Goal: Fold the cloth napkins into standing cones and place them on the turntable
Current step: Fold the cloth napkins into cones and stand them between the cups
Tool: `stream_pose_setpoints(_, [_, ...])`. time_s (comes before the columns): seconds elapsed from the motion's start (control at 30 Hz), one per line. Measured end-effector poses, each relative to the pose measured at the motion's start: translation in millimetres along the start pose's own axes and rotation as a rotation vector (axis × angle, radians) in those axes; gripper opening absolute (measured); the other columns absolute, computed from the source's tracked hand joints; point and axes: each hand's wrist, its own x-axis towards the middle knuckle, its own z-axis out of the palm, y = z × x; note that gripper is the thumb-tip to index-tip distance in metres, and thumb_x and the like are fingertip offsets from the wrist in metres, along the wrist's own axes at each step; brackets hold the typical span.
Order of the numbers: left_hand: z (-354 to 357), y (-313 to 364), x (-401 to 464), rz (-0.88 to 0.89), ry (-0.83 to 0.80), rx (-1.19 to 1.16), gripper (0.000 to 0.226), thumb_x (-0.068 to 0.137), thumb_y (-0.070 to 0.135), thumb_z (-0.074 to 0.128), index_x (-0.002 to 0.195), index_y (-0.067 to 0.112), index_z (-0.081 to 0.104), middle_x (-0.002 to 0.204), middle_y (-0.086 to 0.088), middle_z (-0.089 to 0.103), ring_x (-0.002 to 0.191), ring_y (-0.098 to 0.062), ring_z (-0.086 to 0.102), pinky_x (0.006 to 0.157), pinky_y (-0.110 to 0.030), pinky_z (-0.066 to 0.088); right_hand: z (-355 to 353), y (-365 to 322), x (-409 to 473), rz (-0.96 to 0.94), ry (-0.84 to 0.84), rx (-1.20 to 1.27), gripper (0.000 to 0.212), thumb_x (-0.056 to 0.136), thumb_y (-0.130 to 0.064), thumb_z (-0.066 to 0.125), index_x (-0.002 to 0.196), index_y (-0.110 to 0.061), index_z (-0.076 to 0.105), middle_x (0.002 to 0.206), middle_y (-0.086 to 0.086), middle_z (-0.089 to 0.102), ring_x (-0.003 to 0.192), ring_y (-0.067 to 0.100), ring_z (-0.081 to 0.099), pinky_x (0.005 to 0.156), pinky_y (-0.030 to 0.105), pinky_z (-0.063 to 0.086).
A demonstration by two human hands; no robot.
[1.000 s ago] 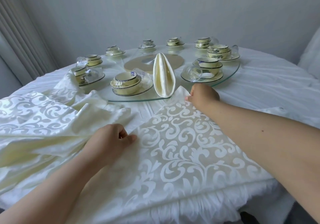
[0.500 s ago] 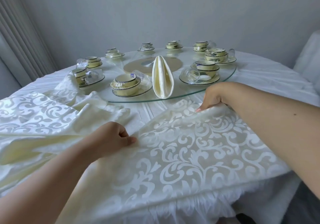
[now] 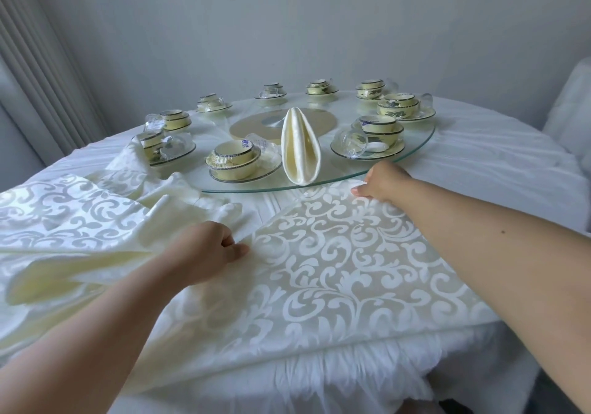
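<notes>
The far corner of the napkin (image 3: 335,253) is back down on the counter (image 3: 479,157). Half a second ago the right hand (image 3: 382,183) had that corner lifted and the cloth billowed under it — now the patterned square lies flat and taut between the two hands, its far edge just short of the glass turntable (image 3: 419,145). A second ago the corner sat in much the same spot, so this reads as a lift-and-shake to smooth the cloth, not the start of a fold. In my judgement the spreading step is about done and the first fold comes next.

The right hand reaches forward with its fingers curled down over the far right corner, seemingly pinching the edge against the counter; the fingertips themselves are mostly hidden. The left hand (image 3: 204,250) is nearer the body, fingers curled and thumb forward, gripping the napkin's left edge where it meets the heap of unfolded napkins (image 3: 80,221) lying to that hand's left.

Just beyond the right hand and slightly to its left, one finished cone (image 3: 300,154) stands upright on the near rim of the turntable — between a bowl set (image 3: 236,164) and a plate with a tipped glass (image 3: 367,140). Only one cone is in place, so the task looks early.
</notes>
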Motion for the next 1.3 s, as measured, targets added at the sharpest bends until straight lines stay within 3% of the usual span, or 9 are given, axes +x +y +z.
stream_pose_setpoints(0.17, [0.1, -3.1, -6.9, -0.033, 0.026, -0.057, 0.04, 0.086, 0.054, 0.058, 0.071, 0.018, 0.054, 0.068, 0.003, 0.056, 0.06, -0.013, 0.049, 0.051, -0.026, 0.033, 2.3, -5.0, -14.0, -0.088, 0.182, -0.164, 0.04, 0.086, -0.053, 0.061, 0.074, -0.017, 0.05, 0.079, 0.002, 0.056, 0.089, 0.029, 0.058, 0.068, 0.029, 0.039])
stream_pose_setpoints(0.27, [-4.9, -11.7, -14.1, -0.043, -0.045, -0.169, 0.031, 0.079, 0.05, 0.07, 0.083, 0.021, 0.06, 0.08, 0.005, 0.059, 0.069, -0.012, 0.055, 0.058, -0.025, 0.04, -3.7, -13.7, -32.0, -0.175, 0.227, -0.205, 0.046, 0.084, -0.052, 0.063, 0.107, -0.013, 0.053, 0.111, 0.008, 0.058, 0.112, 0.031, 0.051, 0.082, 0.034, 0.042])
stream_pose_setpoints(0.33, [-6.8, -18.6, -17.8, -0.036, -0.065, -0.179, 0.026, 0.079, 0.043, 0.073, 0.08, 0.02, 0.061, 0.077, 0.005, 0.058, 0.07, -0.015, 0.055, 0.061, -0.025, 0.041, -6.8, -22.2, -51.0, -0.233, 0.21, -0.197, 0.051, 0.086, -0.052, 0.061, 0.115, -0.011, 0.055, 0.117, 0.008, 0.059, 0.112, 0.03, 0.052, 0.087, 0.035, 0.045])
stream_pose_setpoints(0.43, [-5.9, -21.4, -20.2, -0.054, -0.035, -0.189, 0.032, 0.082, 0.038, 0.071, 0.064, 0.016, 0.056, 0.061, 0.002, 0.05, 0.057, -0.016, 0.046, 0.054, -0.024, 0.033, -4.2, -37.2, -88.1, -0.329, 0.062, -0.14, 0.05, 0.09, -0.055, 0.053, 0.115, -0.012, 0.059, 0.111, 0.007, 0.064, 0.101, 0.026, 0.059, 0.083, 0.034, 0.047])
stream_pose_setpoints(0.5, [-6.0, -18.5, -21.3, -0.066, -0.025, -0.183, 0.036, 0.084, 0.038, 0.069, 0.061, 0.015, 0.053, 0.058, 0.002, 0.047, 0.054, -0.016, 0.042, 0.051, -0.024, 0.031, 2.9, -45.2, -113.4, -0.411, -0.073, -0.135, 0.056, 0.091, -0.058, 0.048, 0.129, -0.017, 0.054, 0.128, 0.003, 0.059, 0.112, 0.022, 0.056, 0.087, 0.032, 0.044])
stream_pose_setpoints(0.63, [-10.0, -17.8, -24.0, -0.082, -0.057, -0.184, 0.031, 0.085, 0.034, 0.068, 0.064, 0.016, 0.055, 0.06, 0.001, 0.05, 0.056, -0.016, 0.045, 0.05, -0.022, 0.033, 24.2, -43.4, -138.8, -0.5, -0.311, -0.212, 0.07, 0.094, -0.062, 0.035, 0.152, -0.026, 0.02, 0.159, -0.005, 0.019, 0.144, 0.016, 0.022, 0.111, 0.03, 0.024])
stream_pose_setpoints(0.77, [-19.4, -30.2, -32.3, -0.114, -0.158, -0.258, 0.021, 0.076, 0.034, 0.078, 0.087, 0.02, 0.066, 0.084, 0.001, 0.064, 0.075, -0.015, 0.058, 0.06, -0.023, 0.041, 32.7, -35.8, -136.5, -0.547, -0.334, -0.348, 0.077, 0.093, -0.066, 0.027, 0.154, -0.028, 0.0, 0.161, -0.006, -0.008, 0.147, 0.011, -0.007, 0.12, 0.035, 0.001])
stream_pose_setpoints(1.17, [-17.4, -54.2, -42.2, -0.135, -0.175, -0.331, 0.031, 0.07, 0.034, 0.083, 0.09, 0.027, 0.062, 0.093, -0.003, 0.066, 0.082, -0.019, 0.062, 0.066, -0.026, 0.045, 34.6, -34.7, -145.9, -0.439, -0.332, -0.396, 0.084, 0.089, -0.073, 0.024, 0.152, -0.028, -0.007, 0.16, -0.003, -0.013, 0.147, 0.015, -0.01, 0.12, 0.043, 0.0])
stream_pose_setpoints(1.3, [-23.8, -62.3, -51.2, -0.165, -0.192, -0.392, 0.035, 0.071, 0.035, 0.082, 0.097, 0.025, 0.062, 0.094, -0.006, 0.066, 0.071, -0.018, 0.056, 0.062, -0.025, 0.042, 30.2, -39.8, -155.4, -0.434, -0.315, -0.411, 0.085, 0.089, -0.073, 0.025, 0.153, -0.028, -0.007, 0.16, -0.002, -0.012, 0.147, 0.015, -0.012, 0.12, 0.041, -0.002])
